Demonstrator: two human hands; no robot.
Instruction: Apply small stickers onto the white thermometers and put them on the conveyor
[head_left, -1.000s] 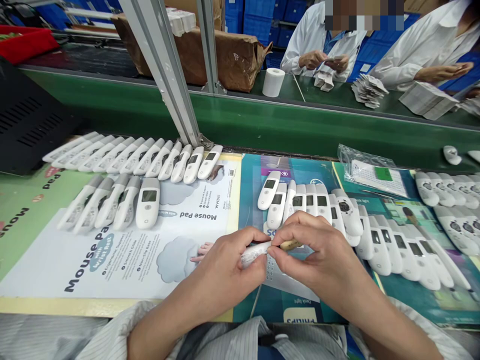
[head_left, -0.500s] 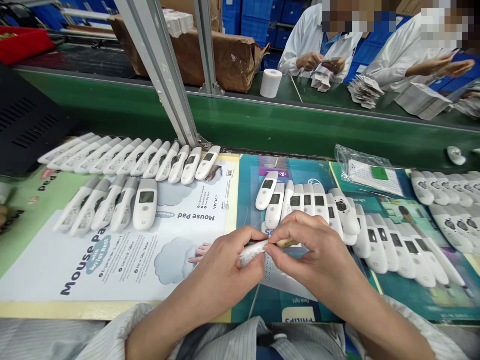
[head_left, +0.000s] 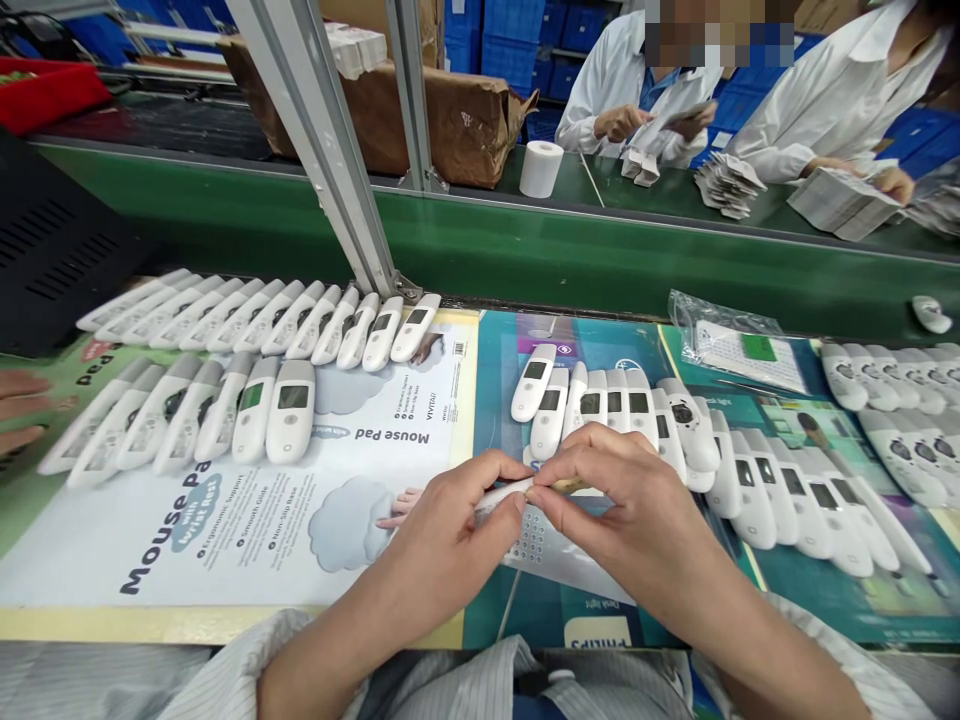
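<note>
My left hand [head_left: 465,515] is closed around a white handheld thermometer [head_left: 504,492], which lies mostly hidden in its fingers. Thumb and forefinger of my right hand [head_left: 611,495] pinch at the thermometer's end, touching the left fingertips. A short tan piece [head_left: 571,484], perhaps a wooden handle, shows under the right forefinger; what the right fingertips pinch is hidden. Below the hands lies a clear sheet of small round dots [head_left: 529,540]. Just beyond my hands stands a row of white thermometers with grey tips and small screens [head_left: 551,412].
More thermometers lie in rows at left [head_left: 289,410] and far right [head_left: 911,450]. A stranger's hand [head_left: 22,405] is at the left edge. A metal post [head_left: 315,140] rises behind the mat. Beyond the green ledge [head_left: 525,240] are a white roll [head_left: 541,168] and two co-workers in white coats.
More thermometers now lie in the front left row, and another person's hand shows at the left edge. The held thermometer has turned slightly. The right co-worker's hands have lowered to a paper stack.
</note>
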